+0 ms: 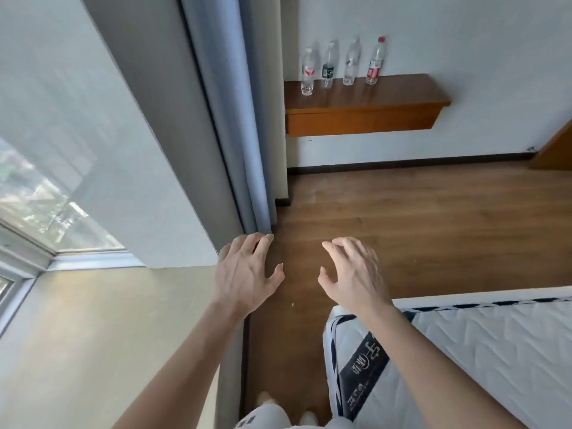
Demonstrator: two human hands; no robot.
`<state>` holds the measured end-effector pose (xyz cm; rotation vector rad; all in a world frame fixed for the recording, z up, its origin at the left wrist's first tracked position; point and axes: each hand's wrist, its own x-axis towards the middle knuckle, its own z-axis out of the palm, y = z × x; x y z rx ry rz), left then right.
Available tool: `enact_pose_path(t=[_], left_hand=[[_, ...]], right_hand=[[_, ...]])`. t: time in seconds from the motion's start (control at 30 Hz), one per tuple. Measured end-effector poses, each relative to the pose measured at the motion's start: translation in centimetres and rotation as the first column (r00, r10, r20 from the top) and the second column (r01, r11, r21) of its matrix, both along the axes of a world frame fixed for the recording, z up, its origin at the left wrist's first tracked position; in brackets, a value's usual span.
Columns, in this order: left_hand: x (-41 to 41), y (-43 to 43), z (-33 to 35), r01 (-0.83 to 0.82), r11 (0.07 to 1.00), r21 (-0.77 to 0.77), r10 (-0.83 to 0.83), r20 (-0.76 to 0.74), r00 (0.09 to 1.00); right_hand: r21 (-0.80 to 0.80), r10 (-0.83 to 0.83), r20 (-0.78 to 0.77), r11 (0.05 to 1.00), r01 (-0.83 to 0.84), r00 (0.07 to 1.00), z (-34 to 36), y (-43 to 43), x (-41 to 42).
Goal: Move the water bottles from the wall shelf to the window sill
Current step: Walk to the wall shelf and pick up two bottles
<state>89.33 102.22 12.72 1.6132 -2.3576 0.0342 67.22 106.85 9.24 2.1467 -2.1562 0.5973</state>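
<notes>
Several clear plastic water bottles stand upright in a row on the wooden wall shelf (pixel 387 100) at the far wall: one with a red-and-white label (pixel 308 72), one with a dark green label (pixel 328 65), another clear one (pixel 352 61) and a red-capped one (pixel 375 61). The beige window sill (pixel 102 329) stretches along the lower left below the window. My left hand (pixel 246 274) hovers over the sill's right edge, fingers spread, holding nothing. My right hand (pixel 354 274) hangs over the floor beside it, fingers curled apart, also empty. Both hands are far from the bottles.
A grey-blue curtain (pixel 235 119) hangs between the window and the shelf wall. A white quilted mattress (pixel 483 360) fills the lower right. Brown wooden floor (pixel 433 224) lies between me and the shelf. A wooden door edge (pixel 557 150) shows at the right.
</notes>
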Motion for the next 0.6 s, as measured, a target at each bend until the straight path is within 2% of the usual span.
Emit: enact_pose_path(t=[0.27,0.6], left_hand=[[-4.2,-11.9,-1.0,0.105,0.994,0.009,-0.105,0.005,0.994],[-10.7,-30.8,-0.4,0.242,0.969,0.042,-0.240,-0.035,0.970]], right_hand=[[0.044,-0.078,-0.045,0.996,0.080,0.996,-0.6,-9.6,-3.5],[0.050,-0.268,-0.104,0.960,0.275,0.958,1.4,-25.8,-8.4]])
